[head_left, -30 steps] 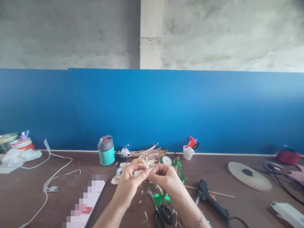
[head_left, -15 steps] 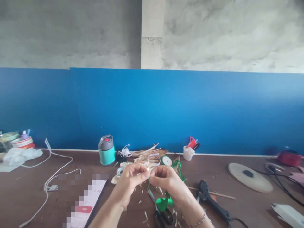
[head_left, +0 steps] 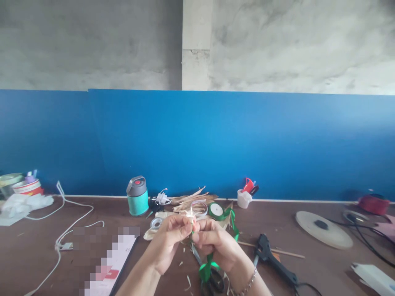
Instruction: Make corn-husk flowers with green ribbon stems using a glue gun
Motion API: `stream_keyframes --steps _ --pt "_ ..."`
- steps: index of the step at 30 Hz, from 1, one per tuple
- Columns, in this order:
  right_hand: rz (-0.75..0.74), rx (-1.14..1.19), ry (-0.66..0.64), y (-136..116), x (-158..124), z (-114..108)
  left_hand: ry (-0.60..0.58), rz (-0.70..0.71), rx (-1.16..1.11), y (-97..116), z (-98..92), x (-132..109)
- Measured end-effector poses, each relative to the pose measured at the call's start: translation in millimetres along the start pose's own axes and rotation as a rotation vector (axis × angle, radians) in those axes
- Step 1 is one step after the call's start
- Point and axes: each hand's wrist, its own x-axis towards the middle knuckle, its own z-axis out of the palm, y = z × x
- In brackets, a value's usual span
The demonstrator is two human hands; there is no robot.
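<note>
My left hand (head_left: 168,240) is closed in a pinch on a small cream flower-like piece (head_left: 190,213), whose pale tips stick up above the fingers. My right hand (head_left: 217,242) meets it at the fingertips, thumb and forefinger pressed together on a thin bit of green ribbon at the base of the piece. A wider loop of the green ribbon (head_left: 210,269) hangs below the right hand, over the black-handled scissors (head_left: 216,283) on the table. The fingers hide most of the piece.
Behind the hands lie dried husk strips (head_left: 194,196), a green ribbon spool (head_left: 216,210) and a teal jar (head_left: 138,203). A black glue gun (head_left: 274,259) and a thin stick (head_left: 290,253) lie at the right. A phone (head_left: 108,267) lies left, near a white cable (head_left: 75,222).
The fingers of my right hand have curled in more at the green ribbon. The cream piece's tips show more clearly above the fingers, and the hanging ribbon has shifted slightly.
</note>
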Motion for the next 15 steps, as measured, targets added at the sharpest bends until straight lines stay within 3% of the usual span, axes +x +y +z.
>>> stream_keyframes --steps 3,7,15 --pt "0.004 0.041 -0.011 3 2 0 0.006 -0.009 -0.044 -4 -0.3 -2" --pt "-0.032 0.039 0.019 0 0 3 0.098 -0.008 -0.012 -4 0.4 -1" --pt "-0.196 -0.341 0.326 -8 -4 8 0.340 0.018 0.260 -7 -4.3 7"
